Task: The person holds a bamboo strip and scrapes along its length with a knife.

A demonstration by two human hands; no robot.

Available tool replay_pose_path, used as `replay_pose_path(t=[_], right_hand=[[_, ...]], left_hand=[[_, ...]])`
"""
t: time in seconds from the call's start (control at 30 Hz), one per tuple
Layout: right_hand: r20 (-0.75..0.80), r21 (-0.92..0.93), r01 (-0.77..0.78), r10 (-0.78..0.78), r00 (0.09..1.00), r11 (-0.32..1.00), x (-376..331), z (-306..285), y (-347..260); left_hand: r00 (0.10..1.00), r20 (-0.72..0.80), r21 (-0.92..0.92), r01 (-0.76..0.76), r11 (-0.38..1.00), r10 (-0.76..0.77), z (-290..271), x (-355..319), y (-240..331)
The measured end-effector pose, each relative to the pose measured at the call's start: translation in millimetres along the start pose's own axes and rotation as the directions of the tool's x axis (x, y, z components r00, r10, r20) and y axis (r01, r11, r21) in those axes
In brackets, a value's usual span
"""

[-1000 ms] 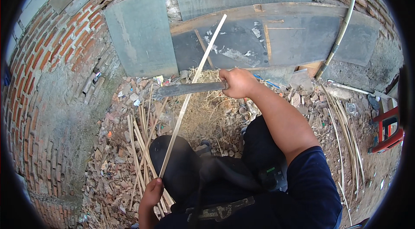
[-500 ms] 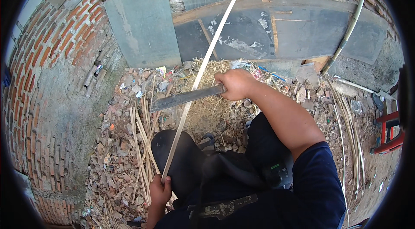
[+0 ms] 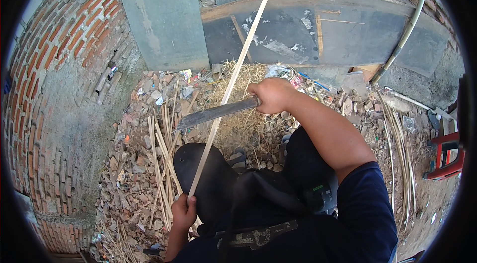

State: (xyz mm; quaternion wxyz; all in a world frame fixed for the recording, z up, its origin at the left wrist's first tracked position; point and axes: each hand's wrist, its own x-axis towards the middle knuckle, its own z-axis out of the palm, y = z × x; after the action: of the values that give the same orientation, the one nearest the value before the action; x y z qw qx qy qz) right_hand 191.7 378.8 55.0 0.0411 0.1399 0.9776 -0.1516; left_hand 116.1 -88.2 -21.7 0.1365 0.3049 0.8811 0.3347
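Note:
A long pale strip of split bamboo or wood (image 3: 242, 53) slants up and away from me, over my left thigh and toward the far panels. My left hand (image 3: 184, 212) is closed around its near end, thumb on top. In my right hand (image 3: 275, 96) I grip the handle of a machete (image 3: 206, 115). Its dark, worn blade points left and crosses the strip near the middle. Whether the edge bites into the strip cannot be made out. Thin shavings (image 3: 237, 123) lie in a pile on the ground beneath the blade.
Several pale strips (image 3: 161, 156) lie by my left knee, and a longer bundle (image 3: 399, 139) lies at right. Rubble (image 3: 130, 176) covers the ground. A brick wall (image 3: 44, 129) rises at left, grey panels (image 3: 166, 24) stand ahead, a pole (image 3: 405, 34) leans, and a red stool (image 3: 443, 156) stands far right.
My left hand and the strip have shifted slightly up and away from me. The machete blade's tip has moved a little to the right; both grips stay the same.

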Motion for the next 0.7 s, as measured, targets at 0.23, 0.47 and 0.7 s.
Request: replay_pose_path(t=[0.23, 0.47, 0.7], right_hand=[[-0.028, 0.019, 0.05, -0.05, 0.998, 0.999, 1.8, 8.8, -6.2], [0.041, -0.016, 0.04, -0.039, 0.998, 0.999, 3.6, 3.8, -15.6], [0.034, 0.004, 0.01, -0.01, 0.999, 1.0, 3.9, 4.3, -11.7]], left_hand=[[1.0, -0.001, -0.001, -0.022, 1.0, 0.022, -1.9, -1.7, 1.1], [1.0, -0.01, -0.046, -0.017, 0.999, 0.016, 2.6, 0.5, -7.0], [1.0, 0.002, -0.05, -0.001, 0.999, 0.001, 2.5, 1.2, -4.8]])
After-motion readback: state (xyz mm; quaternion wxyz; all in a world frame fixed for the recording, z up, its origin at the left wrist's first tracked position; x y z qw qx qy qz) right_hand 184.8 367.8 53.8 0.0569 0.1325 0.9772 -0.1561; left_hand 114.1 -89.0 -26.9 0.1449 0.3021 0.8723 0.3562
